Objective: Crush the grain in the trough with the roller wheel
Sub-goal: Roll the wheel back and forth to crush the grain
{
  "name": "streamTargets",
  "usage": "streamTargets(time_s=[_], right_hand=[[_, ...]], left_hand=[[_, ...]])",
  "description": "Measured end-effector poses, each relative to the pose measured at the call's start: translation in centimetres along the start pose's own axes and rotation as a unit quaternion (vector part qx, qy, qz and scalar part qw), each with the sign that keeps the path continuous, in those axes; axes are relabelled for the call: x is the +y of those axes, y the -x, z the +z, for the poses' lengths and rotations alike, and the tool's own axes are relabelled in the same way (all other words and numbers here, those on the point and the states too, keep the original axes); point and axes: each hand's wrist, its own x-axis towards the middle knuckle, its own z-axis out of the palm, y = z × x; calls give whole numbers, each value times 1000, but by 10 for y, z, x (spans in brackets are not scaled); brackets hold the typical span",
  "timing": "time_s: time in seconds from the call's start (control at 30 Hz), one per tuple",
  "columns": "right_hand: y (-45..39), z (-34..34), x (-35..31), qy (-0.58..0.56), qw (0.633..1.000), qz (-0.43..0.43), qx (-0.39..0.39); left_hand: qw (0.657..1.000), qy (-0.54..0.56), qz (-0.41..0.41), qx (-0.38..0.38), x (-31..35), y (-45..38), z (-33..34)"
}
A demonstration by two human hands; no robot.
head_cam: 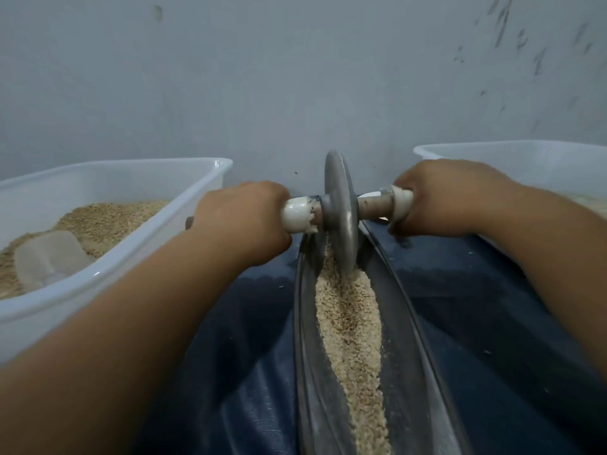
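Nearest to me, the trough [410, 372] runs away from my body as a long, narrow metal channel lying on a dark blue sheet [230, 372]. Its walls look smooth and sloped; I judge them rigid and somewhat slippery.

The grain [351, 323] lies as a pale strip along the trough bottom, with a furrow down its middle. It looks loose and dry, so I expect it to shift sideways under load instead of staying put.

Farther along, the roller wheel [340, 218] stands upright on edge in the grain, at the far end of the strip. It is a thick grey disc, probably metal or stone, so I judge it heavy and stiff. A crosswise axle passes through its hub, with white-wrapped grips [297, 215] either side.

My left hand [243, 218] is wrapped around the left grip, and my right hand [440, 195] is wrapped around the right grip. Holding both ends level looks like the right hold; uneven pressure would likely tip the disc against a wall.

Left: a translucent bin [131, 231] holding grain and a clear scoop [49, 257]. Far right: a second bin [525, 152], contents mostly hidden.
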Motion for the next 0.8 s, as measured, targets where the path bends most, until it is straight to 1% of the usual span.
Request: streamTargets(time_s=[0.03,0.07,0.1,0.17,0.2,0.23,0.27,0.3,0.37,0.4,0.43,0.47,0.5,0.57,0.6,0.63,0.67,0.77,0.8], right_hand=[[0,-1,-2,12,1000,-2,5],[0,-3,-2,6,1000,-5,-29],[1,-6,-2,-16,995,-6,-95],[6,-14,-1,-56,972,2,-227],[9,-17,0,-68,962,6,-263],[10,-17,1,-73,960,7,-270],[10,-14,2,-73,965,6,-252],[8,-10,3,-66,975,2,-211],[3,-2,3,-28,996,-3,-89],[2,0,1,-5,999,0,-40],[1,1,0,9,1000,4,-13],[1,1,0,15,1000,2,-14],[1,-1,0,13,999,-2,-43],[4,-4,-1,-5,990,-8,-137],[6,-5,-1,-13,985,-4,-173],[7,-3,-1,-15,983,1,-183],[8,1,0,-14,986,1,-165],[8,15,0,20,999,-22,-21],[8,17,0,29,999,-27,7]], left_hand=[[1000,7,-4,-6,-1,-1,0],[999,19,-2,-40,-2,-2,-2],[995,33,8,-92,-4,-3,-5],[980,55,35,-190,-6,-3,-11],[974,55,46,-215,-6,-3,-14],[973,52,53,-219,-6,-3,-15],[976,48,56,-205,-5,-3,-15],[982,45,52,-177,-4,-3,-12],[995,32,30,-93,-2,-4,-7],[998,27,19,-59,-2,-5,-5],[998,29,12,-49,-2,-5,-4],[997,36,11,-69,-3,-6,-4],[993,46,15,-108,-4,-6,-5],[980,60,29,-188,-5,-7,-9],[975,64,33,-210,-5,-7,-10],[974,65,35,-214,-5,-7,-10],[976,64,36,-203,-5,-8,-9],[990,54,38,-121,-5,-9,-3],[993,50,36,-101,-5,-9,-1]])
